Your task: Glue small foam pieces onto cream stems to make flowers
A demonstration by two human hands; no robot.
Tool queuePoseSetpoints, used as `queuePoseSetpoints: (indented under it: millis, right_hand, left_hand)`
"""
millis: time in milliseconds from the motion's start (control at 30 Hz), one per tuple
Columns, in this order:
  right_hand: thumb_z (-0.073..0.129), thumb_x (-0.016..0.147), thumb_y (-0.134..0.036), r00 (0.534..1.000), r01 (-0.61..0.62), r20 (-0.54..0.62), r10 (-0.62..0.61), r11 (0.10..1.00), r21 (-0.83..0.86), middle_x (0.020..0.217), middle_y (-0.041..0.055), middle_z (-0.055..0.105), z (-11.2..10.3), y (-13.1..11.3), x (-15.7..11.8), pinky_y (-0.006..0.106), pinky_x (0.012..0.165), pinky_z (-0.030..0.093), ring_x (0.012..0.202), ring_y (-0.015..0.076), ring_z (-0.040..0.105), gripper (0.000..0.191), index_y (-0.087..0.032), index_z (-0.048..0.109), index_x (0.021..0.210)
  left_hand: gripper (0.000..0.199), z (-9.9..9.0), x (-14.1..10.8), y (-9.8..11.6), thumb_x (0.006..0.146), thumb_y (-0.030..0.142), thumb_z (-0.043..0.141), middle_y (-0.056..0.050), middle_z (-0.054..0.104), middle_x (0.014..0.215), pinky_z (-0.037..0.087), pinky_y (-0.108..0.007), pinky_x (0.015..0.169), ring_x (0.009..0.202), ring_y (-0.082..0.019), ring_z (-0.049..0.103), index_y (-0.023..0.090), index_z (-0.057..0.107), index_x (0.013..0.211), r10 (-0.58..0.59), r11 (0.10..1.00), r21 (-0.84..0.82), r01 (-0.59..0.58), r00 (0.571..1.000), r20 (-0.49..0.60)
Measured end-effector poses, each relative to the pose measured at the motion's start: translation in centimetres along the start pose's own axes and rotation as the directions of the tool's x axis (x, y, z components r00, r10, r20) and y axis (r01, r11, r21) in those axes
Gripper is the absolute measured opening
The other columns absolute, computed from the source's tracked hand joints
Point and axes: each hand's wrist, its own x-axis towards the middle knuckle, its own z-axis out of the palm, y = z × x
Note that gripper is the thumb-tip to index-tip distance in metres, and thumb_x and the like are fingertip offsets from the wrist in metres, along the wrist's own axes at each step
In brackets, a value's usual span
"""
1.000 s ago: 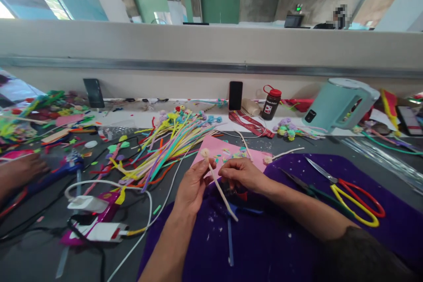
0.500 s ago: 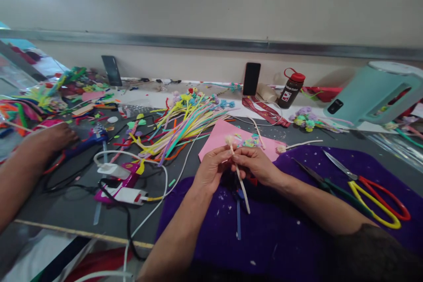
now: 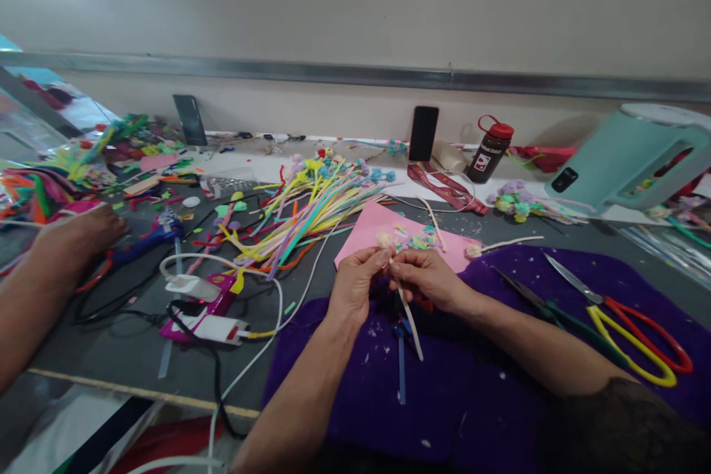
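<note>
My left hand (image 3: 355, 281) and my right hand (image 3: 430, 278) meet at the middle, their fingertips pinching a cream pipe-cleaner flower (image 3: 411, 326). Its fluffy head (image 3: 383, 240) pokes out above the left fingers, and the stem slants down below the right ones. Just beyond lies a pink sheet (image 3: 364, 226) with small pastel pieces (image 3: 419, 238) on it. Another cream flower (image 3: 473, 249) with a long stem rests at the sheet's right edge. Under my hands a translucent blue stick (image 3: 401, 370) juts toward me from a dark blue tool, mostly hidden.
Scissors (image 3: 638, 333) and dark-green-handled pliers (image 3: 547, 307) lie on the purple cloth (image 3: 478, 415) at right. Pipe cleaners (image 3: 311, 218) spread left of the sheet. A power strip (image 3: 214, 304) trails cables. Another person's hand (image 3: 83, 233) is near a blue glue gun (image 3: 149, 237). A kettle (image 3: 627, 155) stands back right.
The flower's head has sunk slightly lower and nearer my left fingers. My hands stay in nearly the same place, still pinching.
</note>
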Motion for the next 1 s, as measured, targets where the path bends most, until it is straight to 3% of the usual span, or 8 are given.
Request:
queuePoseSetpoints:
  millis: [367,667,833,1000]
  right_hand:
    - [0.053,0.079,-0.038,0.999,0.033,0.033,-0.032,0.999,-0.036,0.043,-0.0044,0.050,-0.1,0.0,-0.1,0.015,0.035,0.026,0.035,0.0055,0.044,0.028,-0.014,0.057,0.066]
    - [0.051,0.081,-0.042,0.990,0.111,0.095,-0.105,0.992,-0.057,0.044,-0.0041,0.050,-0.2,0.4,-0.1,0.016,0.037,0.029,0.037,0.0061,0.045,0.032,-0.013,0.057,0.068]
    - [0.050,0.083,-0.041,0.986,0.145,0.099,-0.137,0.986,-0.079,0.046,-0.0040,0.050,-0.1,0.4,-0.3,0.017,0.038,0.030,0.038,0.0063,0.046,0.031,-0.014,0.057,0.069]
    - [0.052,0.081,-0.041,0.994,0.106,0.035,-0.106,0.994,-0.017,0.047,-0.0042,0.051,-0.1,0.1,-0.4,0.017,0.037,0.029,0.038,0.0063,0.046,0.029,-0.014,0.056,0.069]
  left_hand:
    - [0.017,0.3,-0.5,0.3,0.064,0.029,0.069,0.000,0.059,0.062,0.039,-0.020,0.056,0.058,-0.009,0.050,0.013,0.070,0.071,0.137,0.983,0.122,-0.134,0.990,-0.018]
    - [0.007,0.5,-0.7,0.4,0.067,0.021,0.067,0.001,0.057,0.069,0.039,-0.020,0.062,0.065,-0.009,0.049,0.015,0.068,0.065,0.264,0.959,0.105,-0.265,0.964,0.020]
    - [0.008,0.5,-0.8,0.4,0.067,0.023,0.066,0.001,0.057,0.070,0.041,-0.021,0.061,0.065,-0.010,0.051,0.016,0.068,0.066,0.259,0.961,0.094,-0.260,0.966,0.022]
    - [0.019,0.9,-1.2,0.6,0.065,0.027,0.068,0.000,0.062,0.073,0.042,-0.022,0.059,0.058,-0.009,0.053,0.016,0.069,0.081,0.182,0.970,0.154,-0.188,0.982,0.054]
